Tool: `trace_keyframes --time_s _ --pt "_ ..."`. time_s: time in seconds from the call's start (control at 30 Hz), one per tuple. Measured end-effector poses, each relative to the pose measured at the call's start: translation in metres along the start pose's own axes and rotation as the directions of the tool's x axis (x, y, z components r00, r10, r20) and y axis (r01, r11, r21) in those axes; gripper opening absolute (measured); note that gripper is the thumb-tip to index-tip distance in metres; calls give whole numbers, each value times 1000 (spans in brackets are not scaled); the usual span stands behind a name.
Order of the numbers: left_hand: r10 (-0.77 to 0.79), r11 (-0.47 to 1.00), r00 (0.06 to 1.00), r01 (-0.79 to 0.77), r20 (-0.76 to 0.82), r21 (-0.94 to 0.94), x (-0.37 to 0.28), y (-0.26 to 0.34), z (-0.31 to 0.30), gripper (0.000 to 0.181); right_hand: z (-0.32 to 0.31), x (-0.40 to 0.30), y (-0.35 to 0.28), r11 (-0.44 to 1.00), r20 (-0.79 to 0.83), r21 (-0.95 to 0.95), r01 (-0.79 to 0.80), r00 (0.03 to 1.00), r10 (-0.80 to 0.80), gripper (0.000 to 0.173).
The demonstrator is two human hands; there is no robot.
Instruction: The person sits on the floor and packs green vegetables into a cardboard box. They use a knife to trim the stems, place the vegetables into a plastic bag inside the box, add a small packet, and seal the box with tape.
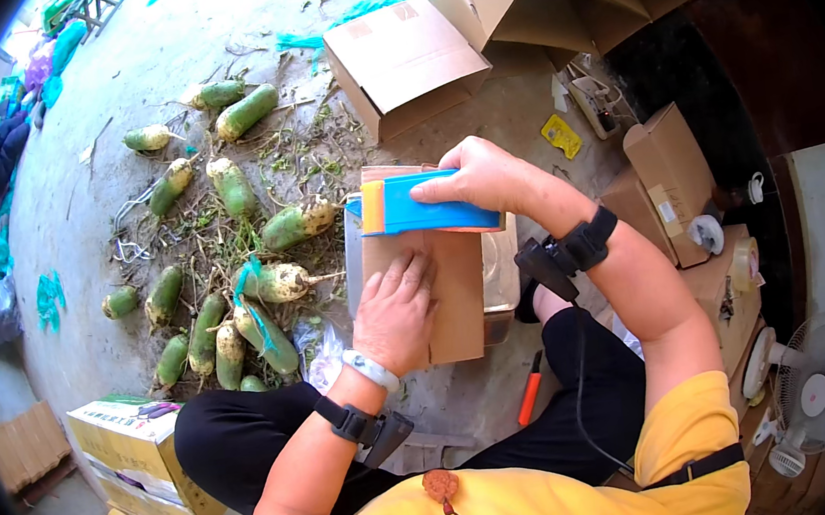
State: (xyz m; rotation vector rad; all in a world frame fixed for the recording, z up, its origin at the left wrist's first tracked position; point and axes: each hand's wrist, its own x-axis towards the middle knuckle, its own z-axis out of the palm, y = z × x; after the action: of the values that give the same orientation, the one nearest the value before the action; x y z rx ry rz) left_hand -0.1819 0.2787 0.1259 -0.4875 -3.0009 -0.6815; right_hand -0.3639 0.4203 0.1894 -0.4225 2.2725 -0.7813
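Observation:
My right hand (476, 179) grips a blue tape dispenser (418, 202) with an orange end, thumb on its near side. The dispenser lies across the far part of a small brown cardboard box (454, 291). My left hand (397, 312) rests flat on the box's top, its fingers pointing away from me near the middle seam. Under the box, partly hidden, stands a pale plastic container (502, 271). Whether tape runs out of the dispenser I cannot tell.
Several soil-marked green radishes (233, 186) lie on the concrete floor among roots and leaves to the left. A larger carton (407, 62) stands beyond. An orange-handled knife (530, 396) lies between my legs. At right are a tape roll (745, 264) and a fan (815, 394).

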Motion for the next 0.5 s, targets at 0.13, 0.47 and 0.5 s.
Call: trace_keyframes --time_s 0.13,0.47,0.5 --pt "4 1000 1000 -5 21 23 1 -1 4 52 3 3 9 999 14 53 0 1000 -1 49" --pt "26 996 998 -31 57 87 8 1 3 54 -31 -22 27 986 103 95 135 984 -145 54" --pt "28 995 998 -34 63 97 10 2 2 54 -47 -35 35 986 113 67 153 981 -160 54"
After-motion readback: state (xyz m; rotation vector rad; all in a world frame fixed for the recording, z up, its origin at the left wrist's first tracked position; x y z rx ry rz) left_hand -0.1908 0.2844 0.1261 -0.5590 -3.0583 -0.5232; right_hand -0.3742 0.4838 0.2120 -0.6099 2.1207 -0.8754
